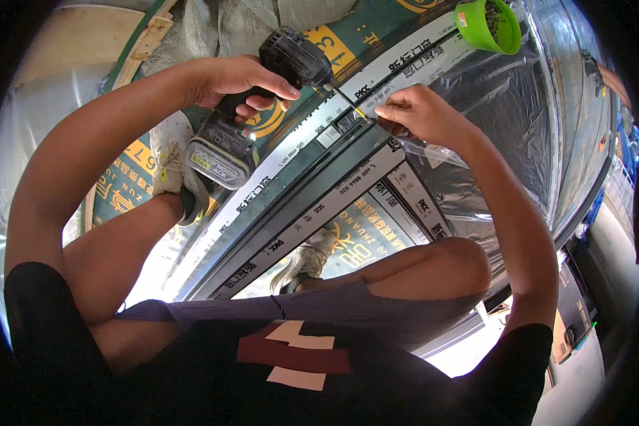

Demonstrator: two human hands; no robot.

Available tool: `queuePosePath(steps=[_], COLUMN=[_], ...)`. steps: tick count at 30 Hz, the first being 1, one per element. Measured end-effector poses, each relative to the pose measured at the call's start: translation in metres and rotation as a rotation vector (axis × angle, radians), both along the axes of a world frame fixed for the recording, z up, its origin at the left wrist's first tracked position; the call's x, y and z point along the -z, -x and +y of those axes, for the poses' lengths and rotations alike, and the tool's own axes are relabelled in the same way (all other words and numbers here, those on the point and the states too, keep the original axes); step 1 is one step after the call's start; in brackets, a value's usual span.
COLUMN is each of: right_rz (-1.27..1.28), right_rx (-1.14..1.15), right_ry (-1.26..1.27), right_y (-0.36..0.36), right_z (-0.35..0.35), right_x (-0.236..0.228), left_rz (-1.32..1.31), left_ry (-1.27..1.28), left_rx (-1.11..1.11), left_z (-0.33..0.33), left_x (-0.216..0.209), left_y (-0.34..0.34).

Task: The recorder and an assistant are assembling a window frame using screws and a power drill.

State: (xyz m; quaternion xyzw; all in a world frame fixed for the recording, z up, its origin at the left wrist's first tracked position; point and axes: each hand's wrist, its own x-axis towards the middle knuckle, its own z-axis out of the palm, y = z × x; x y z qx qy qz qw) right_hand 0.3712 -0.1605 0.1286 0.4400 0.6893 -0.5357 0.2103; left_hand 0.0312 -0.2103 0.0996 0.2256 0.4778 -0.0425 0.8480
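Observation:
My left hand (252,85) is wrapped round the grip of a dark cordless drill (295,58), whose battery pack hangs low beside my shoe. From its chuck a long thin bit (346,98) with a yellow section near the tip slants down to the right, to the top of a metal window frame (284,206). Close to the bit's tip, my right hand (429,117) rests at the frame's corner with thumb and fingers pinched together. Whatever lies between those fingers is hidden or too small to make out.
A bright green pot (472,28) with small dark pieces inside stands at the upper right. Dark plastic film (497,106) covers a panel right of the frame. My shoes (170,153) are on the green printed floor covering, either side of the frame's long bar. Boxes (575,312) lie far right.

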Motion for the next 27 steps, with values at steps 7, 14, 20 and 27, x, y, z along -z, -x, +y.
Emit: queuePosePath(steps=[7, 14, 20, 27], right_rz=[-0.006, 0.087, 0.152, -0.037], right_rx=[0.056, 0.159, 0.097, -0.236], right_ry=[0.270, 0.312, 0.131, 0.071], right_y=[0.001, -0.005, 0.010, 0.051], right_z=[0.001, 0.002, 0.015, 0.025], right_x=[-0.001, 0.013, -0.009, -0.006], left_rz=[0.012, 0.003, -0.010, 0.029], left_ry=[-0.036, -0.017, 0.036, 0.019], left_rx=[-0.010, -0.007, -0.032, -0.051], left_z=[0.004, 0.001, -0.003, -0.007], left_x=[-0.003, -0.002, 0.006, 0.007], left_y=[0.030, 0.031, 0.030, 0.036])
